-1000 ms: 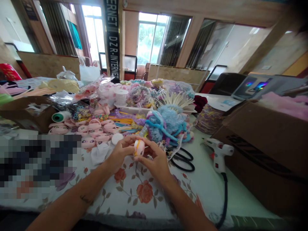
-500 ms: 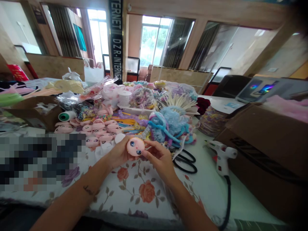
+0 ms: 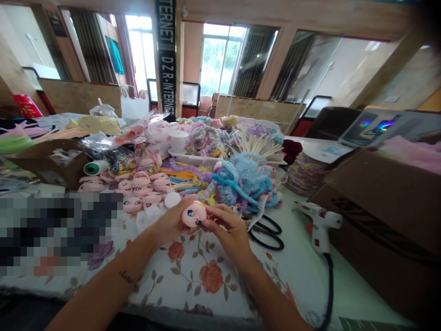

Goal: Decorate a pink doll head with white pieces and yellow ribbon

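Right now the pink doll head (image 3: 194,214) sits between both hands, face towards the person: left hand (image 3: 172,223) cups it, right hand (image 3: 229,227) pinches its right edge.

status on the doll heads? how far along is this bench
Done: nothing finished is identifiable. In hand: one pink doll head, face toward the camera, held between left hand and right hand above the floral tablecloth. Left: a batch of pink doll faces lies on the table behind the hands; glue gun and scissors lie untouched to the right.
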`<state>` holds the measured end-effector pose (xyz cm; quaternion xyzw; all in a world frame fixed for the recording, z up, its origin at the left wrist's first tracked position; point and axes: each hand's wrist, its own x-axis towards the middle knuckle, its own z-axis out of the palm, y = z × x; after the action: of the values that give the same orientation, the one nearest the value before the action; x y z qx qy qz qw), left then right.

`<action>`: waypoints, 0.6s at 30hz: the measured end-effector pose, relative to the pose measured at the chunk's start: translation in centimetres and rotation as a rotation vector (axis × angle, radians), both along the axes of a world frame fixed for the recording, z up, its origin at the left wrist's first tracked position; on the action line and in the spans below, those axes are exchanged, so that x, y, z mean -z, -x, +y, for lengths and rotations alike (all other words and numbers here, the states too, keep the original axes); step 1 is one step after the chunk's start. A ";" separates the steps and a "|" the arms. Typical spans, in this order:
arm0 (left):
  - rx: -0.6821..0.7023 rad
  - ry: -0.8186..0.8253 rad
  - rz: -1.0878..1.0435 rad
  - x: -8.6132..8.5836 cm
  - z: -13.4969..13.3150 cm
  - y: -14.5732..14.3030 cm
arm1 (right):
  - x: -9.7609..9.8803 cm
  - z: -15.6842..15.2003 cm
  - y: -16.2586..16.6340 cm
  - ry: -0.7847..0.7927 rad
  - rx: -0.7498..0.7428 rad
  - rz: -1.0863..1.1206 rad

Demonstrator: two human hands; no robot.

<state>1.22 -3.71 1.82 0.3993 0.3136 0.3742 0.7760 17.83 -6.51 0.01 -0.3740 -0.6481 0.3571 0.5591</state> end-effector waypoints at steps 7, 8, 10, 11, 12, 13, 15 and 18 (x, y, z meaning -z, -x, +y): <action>-0.007 0.020 -0.001 0.1 0.1 0.2 | -0.1 -0.4 0.3 -0.106 0.005 -0.061; -0.017 0.028 0.000 0.1 0.1 0.2 | 0.0 -0.3 0.3 -0.122 -0.003 -0.067; -0.042 0.042 0.004 0.2 0.0 0.1 | 0.1 -0.2 0.2 -0.139 -0.017 -0.081; -0.052 0.047 0.009 0.3 0.0 0.0 | 0.2 -0.2 0.2 -0.136 -0.018 -0.089; -0.055 0.053 0.016 0.3 0.0 0.0 | 0.2 -0.1 0.2 -0.123 -0.015 -0.102; -0.051 0.060 0.022 0.4 0.0 -0.1 | 0.2 0.0 0.2 -0.100 -0.011 -0.116; -0.011 0.093 0.024 0.4 0.2 0.0 | 0.2 0.1 0.2 -0.025 0.000 -0.135; 0.149 0.189 -0.011 0.2 0.7 0.5 | 0.2 0.2 0.3 0.140 0.005 -0.046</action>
<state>0.77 -2.97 1.66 0.3446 0.3125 0.2865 0.8375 17.53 -6.36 -0.16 -0.4218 -0.6332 0.3917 0.5174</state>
